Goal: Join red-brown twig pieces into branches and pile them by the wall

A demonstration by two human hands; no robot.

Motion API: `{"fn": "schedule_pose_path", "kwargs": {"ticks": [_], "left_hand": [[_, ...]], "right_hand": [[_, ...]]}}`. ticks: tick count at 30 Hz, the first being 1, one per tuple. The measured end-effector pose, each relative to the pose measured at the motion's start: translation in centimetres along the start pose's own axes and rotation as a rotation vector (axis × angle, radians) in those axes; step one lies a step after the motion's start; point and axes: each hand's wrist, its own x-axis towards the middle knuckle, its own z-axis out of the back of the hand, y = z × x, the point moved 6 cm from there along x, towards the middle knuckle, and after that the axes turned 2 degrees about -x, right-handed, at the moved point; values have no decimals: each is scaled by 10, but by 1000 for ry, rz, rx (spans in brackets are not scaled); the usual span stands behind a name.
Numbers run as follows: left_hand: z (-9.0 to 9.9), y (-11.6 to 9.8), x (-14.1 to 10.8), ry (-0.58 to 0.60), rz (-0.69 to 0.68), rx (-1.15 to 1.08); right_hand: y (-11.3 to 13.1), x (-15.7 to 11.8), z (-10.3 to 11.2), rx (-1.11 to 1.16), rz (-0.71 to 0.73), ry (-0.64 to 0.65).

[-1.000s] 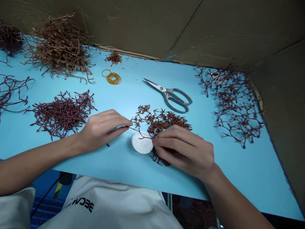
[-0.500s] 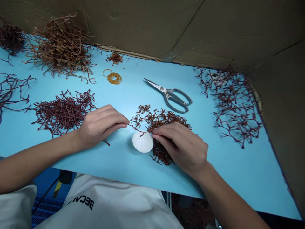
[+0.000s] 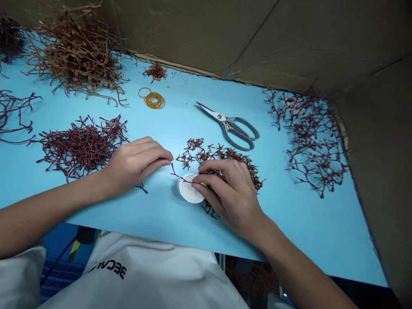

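Note:
A thin reddish-brown twig (image 3: 179,176) runs between my two hands above a small white cup (image 3: 189,194). My left hand (image 3: 141,163) pinches its upper left end between thumb and fingertips. The other end is between the thumb and a finger of my right hand (image 3: 230,193), at the cup's right side. Behind and beneath my right hand lies a heap of short brown twig pieces (image 3: 193,156), partly hidden by it. A pile of dark red twigs (image 3: 83,148) lies just left of my left hand.
Scissors (image 3: 227,124) lie behind the short pieces, with yellow rubber bands (image 3: 155,100) farther left. A big tangle of brown stems (image 3: 77,53) stands at the back left. Branched twigs (image 3: 317,141) spread at the right, by the cardboard wall (image 3: 289,43).
My right hand has moved left over the cup, nearer my left hand. The twig now slants down from my left fingertips instead of stretching nearly straight. The view has shifted slightly.

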Motion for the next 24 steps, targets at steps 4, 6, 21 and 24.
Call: {"fn": "schedule_pose_path", "kwargs": {"ticks": [4, 6, 21, 24], "left_hand": [[1, 0, 0, -13, 12, 5], [2, 1, -1, -24, 18, 11], [3, 0, 0, -22, 37, 3], [5, -1, 0, -35, 29, -7]], "right_hand": [[3, 2, -1, -10, 4, -18], [4, 2, 0, -10, 10, -30], [0, 1, 4, -1, 3, -45], [-1, 0, 4, 9, -2, -44]]}}
